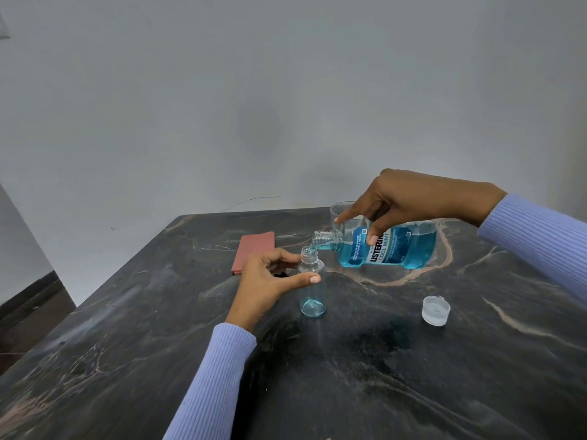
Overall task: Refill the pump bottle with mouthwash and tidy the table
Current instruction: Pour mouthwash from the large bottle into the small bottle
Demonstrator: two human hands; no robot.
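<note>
A small clear pump bottle point(313, 293), its top off, stands upright near the table's middle with a little blue liquid at its bottom. My left hand point(266, 281) grips its shoulder from the left. My right hand point(409, 201) holds the blue mouthwash bottle point(390, 247) tipped on its side, mouth to the left, just above the small bottle's neck. A thin blue stream runs from that mouth into the neck. The mouthwash bottle's clear cap point(436, 310) lies on the table to the right. A small dark object point(281, 274), partly hidden, lies behind my left hand.
A folded reddish cloth point(254, 250) lies at the back left of the dark marble table point(349, 376). A clear cup point(341, 211) stands behind the mouthwash bottle, partly hidden by my right hand. A grey wall rises behind the table.
</note>
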